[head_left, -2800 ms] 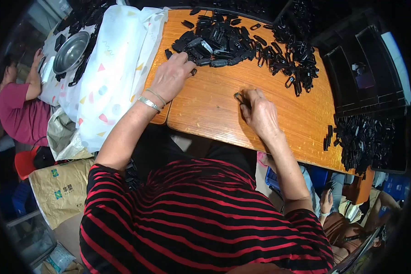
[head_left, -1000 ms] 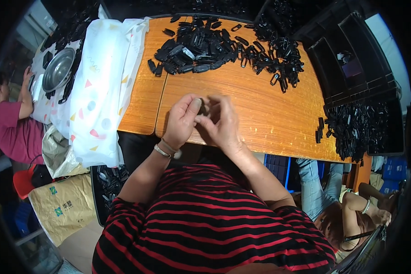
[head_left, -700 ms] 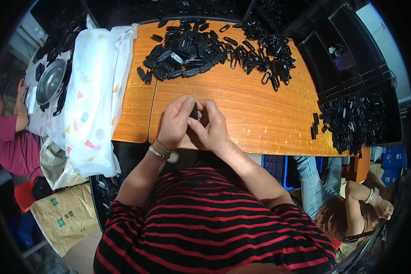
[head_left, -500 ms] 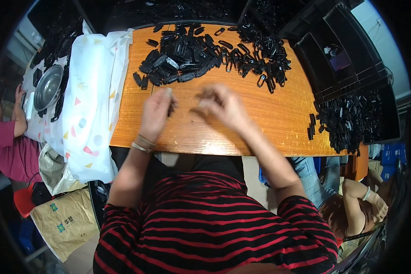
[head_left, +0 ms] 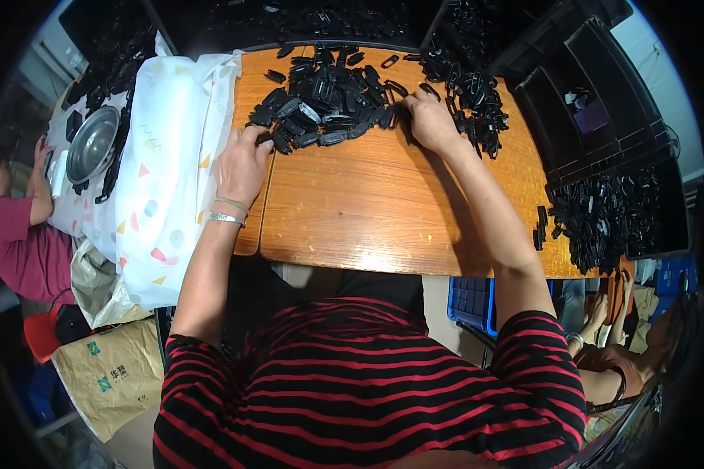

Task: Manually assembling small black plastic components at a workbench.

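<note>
On the wooden table, a heap of black plastic pieces (head_left: 332, 94) lies in front of me, the pieces long and slightly curved. Beside it on the right spreads a pile of black loop-shaped frames (head_left: 477, 102). My left hand (head_left: 241, 166) is at the heap's left edge, its fingertips closed around a black piece (head_left: 265, 138). Between heap and pile, my right hand (head_left: 432, 121) reaches down with curled, closed fingers. They cover whatever is between them, though dark parts show right beside the fingertips.
Left stands a patterned white cloth bundle (head_left: 160, 164), with a metal bowl (head_left: 94, 144) and a person in a maroon shirt (head_left: 31, 242) beyond. Right are a black crate (head_left: 602, 102) and another black pile (head_left: 598, 219). A second person (head_left: 614, 363) sits low right, near a blue basket (head_left: 469, 303).
Both hands have moved from the table's middle out to the parts: my left hand up and left to the heap's edge, my right hand up and right. The view has shifted slightly.
</note>
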### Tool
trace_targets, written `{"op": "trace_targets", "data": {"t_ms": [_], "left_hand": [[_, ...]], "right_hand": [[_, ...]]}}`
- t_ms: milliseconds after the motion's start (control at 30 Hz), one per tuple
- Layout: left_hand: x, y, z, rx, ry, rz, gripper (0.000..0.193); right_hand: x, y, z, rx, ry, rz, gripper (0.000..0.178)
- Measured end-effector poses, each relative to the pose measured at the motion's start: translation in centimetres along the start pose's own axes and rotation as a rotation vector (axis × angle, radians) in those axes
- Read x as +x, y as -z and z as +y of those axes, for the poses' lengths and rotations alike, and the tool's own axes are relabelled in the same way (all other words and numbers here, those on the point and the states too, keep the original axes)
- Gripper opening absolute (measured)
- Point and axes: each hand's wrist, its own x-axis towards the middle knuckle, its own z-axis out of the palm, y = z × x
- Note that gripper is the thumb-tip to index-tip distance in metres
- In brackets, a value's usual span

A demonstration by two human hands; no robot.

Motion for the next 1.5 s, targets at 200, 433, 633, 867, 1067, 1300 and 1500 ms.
{"op": "trace_targets", "data": {"t_ms": [200,433,633,867,1067,1300,1500], "left_hand": [[-2.3,1.1,1.3,-0.192,-0.104,-0.082,0.020],[-4.2,1.7,3.5,-0.261,-0.169,-0.216,0.018],[-4.5,1.5,4.0,-0.110,-0.272,-0.204,0.012],[-5.1,1.9,5.3,-0.232,-0.329,-0.169,0.015],[-5.1,2.0,5.1,-0.166,-0.497,-0.367,0.019],[-6.6,-0.3,6.9,-0.646,-0.081,-0.302,0.024],[-6.6,-2.5,9.2,-0.777,-0.020,-0.183,0.034]], "right_hand": [[-5.9,2.9,-2.4,0.204,0.231,0.097,0.029],[-10.1,5.2,-3.1,0.204,0.210,0.186,0.029],[-12.7,6.1,-4.9,0.112,0.260,-0.040,0.033],[-12.0,5.5,-5.6,0.106,0.258,-0.087,0.027],[-12.2,5.1,-6.5,0.106,0.141,-0.163,0.028],[-12.4,4.6,-9.8,0.567,-0.063,-0.069,0.020],[-11.3,2.6,-14.7,0.834,-0.128,0.261,0.022]]}}
